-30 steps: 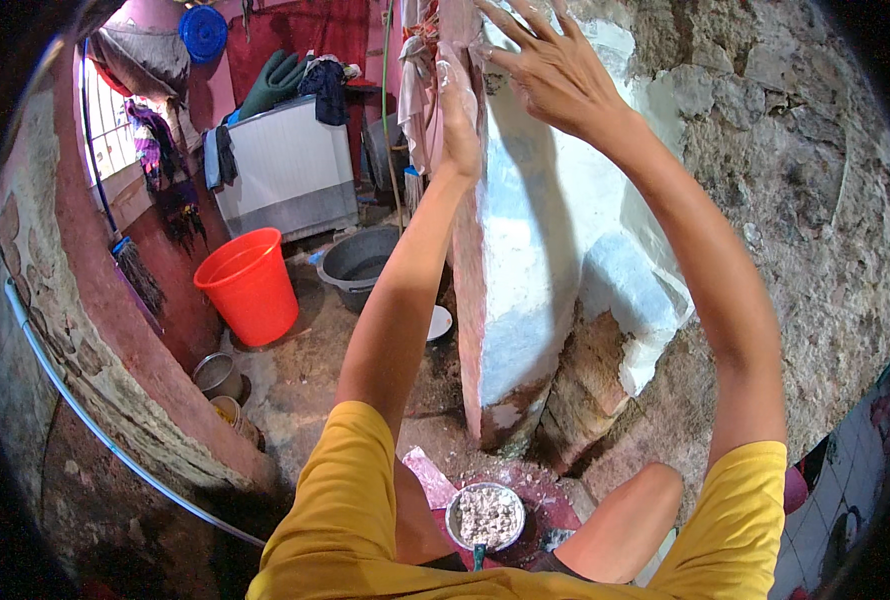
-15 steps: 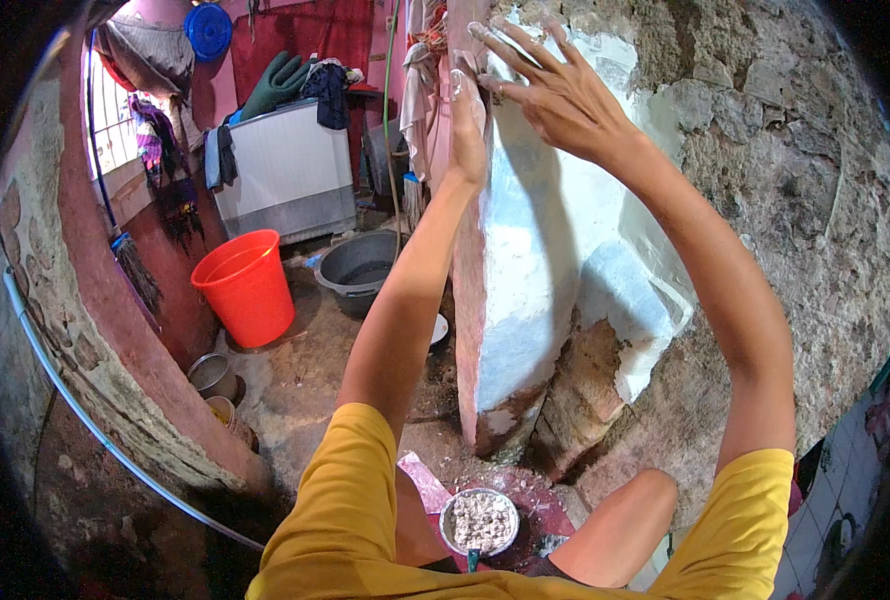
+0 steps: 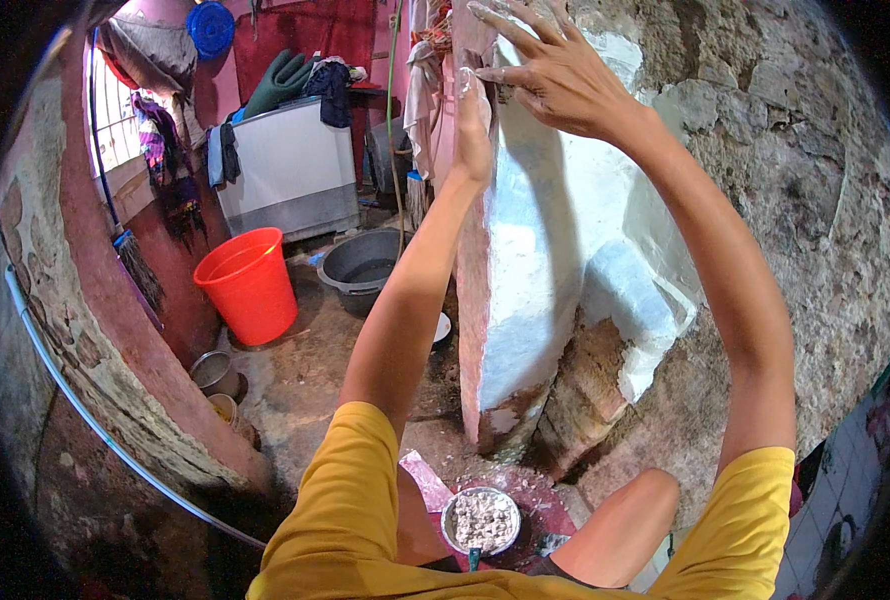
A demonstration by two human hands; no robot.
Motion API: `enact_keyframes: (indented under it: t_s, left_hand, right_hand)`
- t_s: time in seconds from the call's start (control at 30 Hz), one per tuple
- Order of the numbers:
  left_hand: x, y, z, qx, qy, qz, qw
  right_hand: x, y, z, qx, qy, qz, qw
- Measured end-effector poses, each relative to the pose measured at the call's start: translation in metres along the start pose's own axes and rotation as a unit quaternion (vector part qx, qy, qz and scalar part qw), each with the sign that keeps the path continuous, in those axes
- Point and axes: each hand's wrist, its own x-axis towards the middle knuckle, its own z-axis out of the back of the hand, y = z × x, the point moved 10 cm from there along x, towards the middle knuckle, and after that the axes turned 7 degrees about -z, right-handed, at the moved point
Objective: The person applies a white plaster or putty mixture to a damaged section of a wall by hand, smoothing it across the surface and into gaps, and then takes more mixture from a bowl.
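Note:
My left hand [image 3: 473, 130] is raised along the pink vertical edge of the wall, its fingers extended and smeared with white paste, partly turned out of sight. Just right of it my right hand [image 3: 555, 75] is open, spread over the top of the patched white wall section [image 3: 525, 230], with white paste on the fingertips. Rough exposed plaster [image 3: 765, 170] surrounds that section. Between my knees a round pan [image 3: 481, 518] of lumpy white paste has a green-handled tool in it, on a red surface beside a pink sheet [image 3: 423, 478].
At the left stand a red bucket [image 3: 245, 290], a dark grey tub [image 3: 355, 265] and small pails [image 3: 215, 375]. Behind are a white appliance [image 3: 285, 160] draped with clothes and a hanging green hose [image 3: 395, 150]. A pale blue pipe [image 3: 75, 395] curves along the left wall.
My left hand has moved a little to the right and down along the edge. My right hand dipped slightly, then rose again, and its fingers are now slightly differently bent.

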Motion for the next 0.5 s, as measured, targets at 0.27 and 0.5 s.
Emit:
enact_keyframes:
  t_s: [0.27,0.5]
  left_hand:
    - [-0.001,0.002,0.001,0.007,-0.012,0.016,1.0]
    - [-0.001,0.004,0.002,-0.009,-0.002,0.001,1.0]
  right_hand:
    - [0.007,-0.018,0.0,0.041,-0.003,-0.036,0.999]
    - [0.012,-0.029,-0.008,0.09,-0.049,-0.046,0.994]
